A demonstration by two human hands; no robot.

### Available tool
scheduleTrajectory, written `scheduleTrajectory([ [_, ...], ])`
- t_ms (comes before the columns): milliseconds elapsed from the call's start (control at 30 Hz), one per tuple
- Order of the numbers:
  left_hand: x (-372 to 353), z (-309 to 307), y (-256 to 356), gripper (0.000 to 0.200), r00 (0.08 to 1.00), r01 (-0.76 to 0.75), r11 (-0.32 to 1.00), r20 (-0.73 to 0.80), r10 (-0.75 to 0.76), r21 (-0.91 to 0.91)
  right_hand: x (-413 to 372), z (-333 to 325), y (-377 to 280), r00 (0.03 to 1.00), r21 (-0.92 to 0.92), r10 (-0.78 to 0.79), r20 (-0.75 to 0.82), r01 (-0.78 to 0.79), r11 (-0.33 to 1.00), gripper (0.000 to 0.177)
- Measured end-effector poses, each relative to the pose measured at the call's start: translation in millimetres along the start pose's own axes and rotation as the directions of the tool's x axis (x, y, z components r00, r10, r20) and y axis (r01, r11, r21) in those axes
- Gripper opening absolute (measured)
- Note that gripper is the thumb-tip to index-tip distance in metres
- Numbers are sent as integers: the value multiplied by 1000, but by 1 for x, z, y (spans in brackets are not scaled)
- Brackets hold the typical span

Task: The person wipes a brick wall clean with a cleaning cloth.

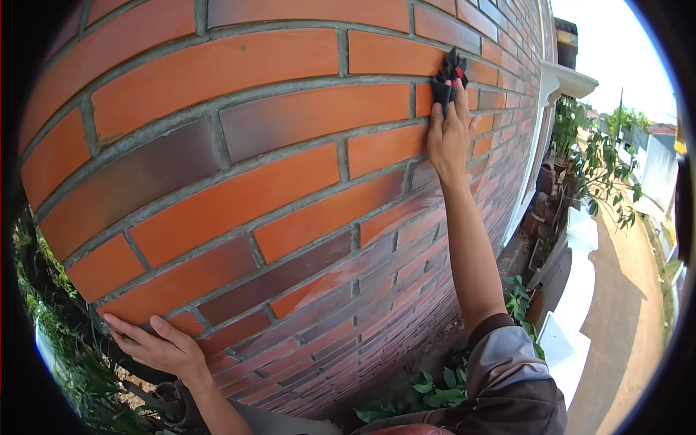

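In front of me rises a brick wall (217, 210) of orange and dark purplish bricks with grey mortar joints. My right hand (451, 134) reaches up and presses a crumpled black cloth (444, 88) with a bit of red against the bricks at the upper right. Its fingers lie over the cloth. Low on the left, my left hand (163, 348) rests by the wall's corner edge, fingers stretched out, holding nothing. Lower bricks look paler and hazy, while those higher up look clean and bright.
Green plants (435, 391) grow at the wall's foot, with more foliage (65, 341) beyond the left corner. To the right, a white ledge (569, 348) runs beside a sunlit path (616, 319). A white window frame (533, 167) juts out farther along the wall.
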State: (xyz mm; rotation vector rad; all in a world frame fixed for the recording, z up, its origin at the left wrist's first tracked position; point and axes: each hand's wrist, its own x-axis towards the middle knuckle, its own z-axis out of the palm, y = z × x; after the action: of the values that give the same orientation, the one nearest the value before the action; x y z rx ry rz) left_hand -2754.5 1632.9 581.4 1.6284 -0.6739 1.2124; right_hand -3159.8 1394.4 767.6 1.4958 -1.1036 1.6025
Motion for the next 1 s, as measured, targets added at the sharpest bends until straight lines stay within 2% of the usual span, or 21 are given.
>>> scheduleTrajectory([
  [33, -1, -1, -1, 62, 1000, -13, 1000, 1, 13, 23, 1, 8, 55, 966, -43, 254, 53, -252, 967, 44],
  [133, 0, 2, -1, 59, 998, -37, 998, -43, 39, 47, -47, 12, 121, 805, -167, 561, 192, -537, 827, 44],
  [167, -2, 5, -7, 60, 998, -40, 996, -42, 43, 81, -81, 12, 85, 893, -161, 441, 92, -424, 891, 43],
  [200, -4, 7, -11, 60, 999, -30, 995, -37, 34, 92, -118, 1, 41, 974, -44, 220, 48, -218, 975, 40],
  [233, -6, 9, -14, 61, 999, -16, 994, -36, 20, 108, -163, -13, -3, 993, 149, 57, 103, -72, 986, 40],
  [267, -7, 12, -21, 63, 999, -14, 994, -29, 17, 106, -206, -37, -51, 975, 338, -77, 206, 3, 941, 49],
  [300, -7, 11, -21, 63, 1000, 5, 996, -22, -3, 92, -254, -55, -83, 903, 467, -270, 336, 89, 880, 54],
  [333, -7, 11, -21, 64, 1000, 23, 997, -16, -22, 79, -302, -59, -88, 757, 548, -597, 267, 390, 740, 58],
  [400, -5, 14, -28, 65, 1000, 1, 999, -15, 0, 44, -348, -46, -50, 815, 492, -493, 305, 308, 814, 59],
  [467, -7, 15, -30, 66, 1000, -2, 998, -14, 3, 63, -346, -49, -11, 879, 320, -169, 446, 20, 947, 64],
  [500, -5, 16, -30, 66, 1000, -8, 997, -16, 9, 75, -313, -38, 11, 952, 252, 142, 271, -213, 944, 57],
  [533, -4, 14, -25, 68, 1000, 18, 995, 7, -19, 101, -286, -24, 51, 918, 175, 344, 198, -379, 909, 51],
  [567, -5, 16, -25, 69, 1000, 9, 993, 2, -10, 116, -263, -6, 95, 814, 210, 577, 66, -577, 790, 47],
  [600, -4, 17, -26, 70, 1000, -2, 992, 1, 2, 130, -233, 0, 143, 560, 397, 797, 224, -800, 450, 47],
  [633, -5, 16, -27, 71, 1000, -11, 989, 5, 11, 146, -223, 20, 199, 421, 356, 889, 181, -870, 340, 46],
  [700, -5, 16, -33, 73, 1000, -19, 985, 24, 15, 174, -194, 31, 208, 455, 329, 882, 125, -857, 396, 46],
  [767, -6, 18, -32, 73, 1000, -14, 985, 19, 11, 174, -192, 18, 106, 839, 167, 541, 57, -542, 824, 47],
  [800, -5, 18, -31, 74, 1000, -19, 986, 14, 17, 163, -200, 1, 44, 935, 266, 346, 71, -352, 897, 50],
  [867, -5, 16, -31, 74, 1000, -24, 988, 3, 24, 150, -256, -30, -38, 978, 400, -47, 204, -40, 916, 55],
  [933, -3, 19, -35, 74, 999, -36, 991, -14, 38, 130, -300, -33, -41, 892, 520, -384, 240, 216, 826, 46],
  [1000, -5, 21, -42, 74, 999, -44, 988, -16, 47, 147, -283, -27, 22, 917, 380, -279, 284, 160, 911, 57],
])
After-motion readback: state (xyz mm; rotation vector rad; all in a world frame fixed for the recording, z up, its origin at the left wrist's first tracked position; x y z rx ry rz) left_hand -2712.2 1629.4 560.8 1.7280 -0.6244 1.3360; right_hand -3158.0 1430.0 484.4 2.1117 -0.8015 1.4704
